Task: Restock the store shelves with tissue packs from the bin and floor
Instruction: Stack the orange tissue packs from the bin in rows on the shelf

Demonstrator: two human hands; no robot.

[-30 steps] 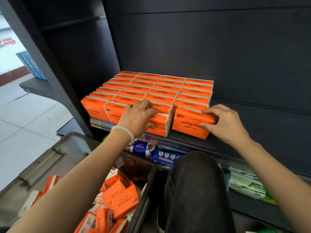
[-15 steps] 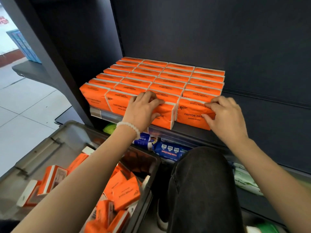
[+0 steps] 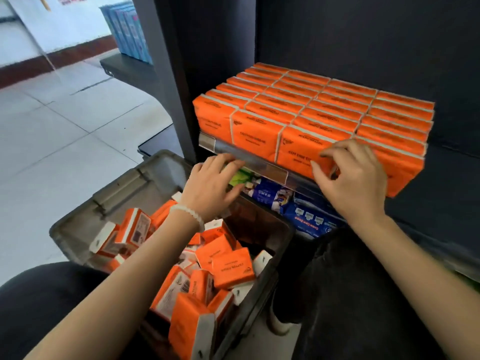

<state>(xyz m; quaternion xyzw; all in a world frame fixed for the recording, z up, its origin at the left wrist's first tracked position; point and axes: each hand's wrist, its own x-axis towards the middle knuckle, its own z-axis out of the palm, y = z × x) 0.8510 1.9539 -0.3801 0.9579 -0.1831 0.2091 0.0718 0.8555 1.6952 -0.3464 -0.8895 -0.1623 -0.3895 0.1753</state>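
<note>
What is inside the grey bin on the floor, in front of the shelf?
The grey bin holds loose orange tissue packs, lying jumbled at different angles. The left forearm crosses over some of them, and the bin's bottom is hidden under the packs.

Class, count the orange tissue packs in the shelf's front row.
4, left to right: first pack, second pack, third pack held by the right hand, fourth pack partly hidden behind it.
</note>
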